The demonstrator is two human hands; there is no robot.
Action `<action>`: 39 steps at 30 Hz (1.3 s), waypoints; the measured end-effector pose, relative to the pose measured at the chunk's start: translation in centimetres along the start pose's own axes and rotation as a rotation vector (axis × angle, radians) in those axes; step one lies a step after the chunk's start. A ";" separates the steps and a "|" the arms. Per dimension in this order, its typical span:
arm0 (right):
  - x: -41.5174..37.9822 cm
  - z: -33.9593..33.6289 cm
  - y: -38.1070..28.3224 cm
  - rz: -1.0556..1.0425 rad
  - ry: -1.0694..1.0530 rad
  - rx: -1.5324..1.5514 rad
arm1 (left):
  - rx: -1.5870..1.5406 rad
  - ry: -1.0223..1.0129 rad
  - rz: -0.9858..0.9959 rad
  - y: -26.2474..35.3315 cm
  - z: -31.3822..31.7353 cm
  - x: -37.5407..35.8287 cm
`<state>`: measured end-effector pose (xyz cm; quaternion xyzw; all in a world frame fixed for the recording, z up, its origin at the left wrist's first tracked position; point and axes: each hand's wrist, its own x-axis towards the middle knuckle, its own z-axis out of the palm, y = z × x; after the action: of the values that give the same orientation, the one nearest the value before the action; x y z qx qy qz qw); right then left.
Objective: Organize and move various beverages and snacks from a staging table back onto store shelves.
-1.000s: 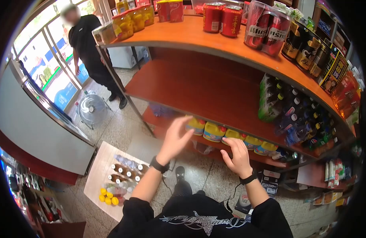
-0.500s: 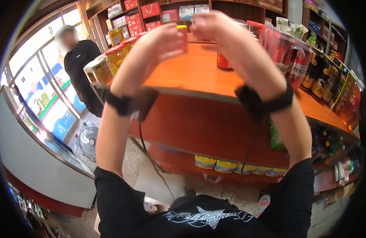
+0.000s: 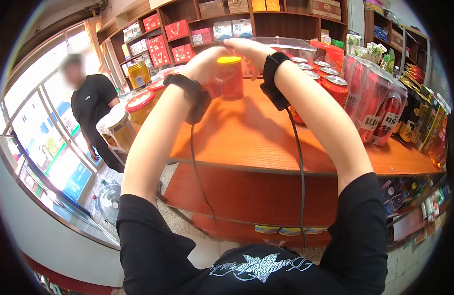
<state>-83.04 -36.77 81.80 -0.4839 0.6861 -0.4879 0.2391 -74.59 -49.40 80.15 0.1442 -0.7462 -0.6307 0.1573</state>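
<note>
A red jar with a yellow lid (image 3: 233,81) stands on the orange-brown table (image 3: 227,142), between my hands. Just left of it is my left hand (image 3: 206,66), slightly blurred, with its fingers apart and curved toward the jar; whether it touches the jar is unclear. My right hand (image 3: 250,53) arches over the jar's right side, fingers spread and holding nothing. Black straps with dark modules sit on both wrists, a cable hanging from each.
Red cans (image 3: 334,87) and wrapped bottles (image 3: 372,105) stand on the right. Lidded jars (image 3: 140,105) line the left edge. Shelves with boxes (image 3: 177,29) rise behind. A person in black (image 3: 94,105) stands at the left by the glass doors.
My hands have come lower, closer to the table around the yellow-lidded jar, and appear nearer each other. The view has shifted, showing more of the tabletop and the cans at the right.
</note>
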 end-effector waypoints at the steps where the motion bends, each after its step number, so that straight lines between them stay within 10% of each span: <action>1: 0.8 0.1 1.4 0.042 0.038 0.042 | 0.003 -0.004 -0.003 -0.7 0.1 0.6; 12: 5.8 0.5 5.2 0.187 -0.007 0.277 | -0.117 0.111 0.060 -1.5 2.1 0.5; 26: -9.2 2.1 -0.9 0.117 0.020 0.502 | -0.375 0.279 0.130 2.0 11.1 -9.5; 34: -24.3 3.1 2.3 -0.283 -0.088 0.746 | -0.264 0.589 0.234 -0.7 23.6 -20.4; 39: -34.4 6.4 7.7 -0.625 -0.157 0.995 | -0.025 0.845 0.643 -7.4 31.8 -27.5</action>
<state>-66.86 -8.30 67.24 -0.5274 0.1801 -0.7610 0.3322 -62.72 -10.77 66.48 0.1476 -0.6167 -0.4465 0.6313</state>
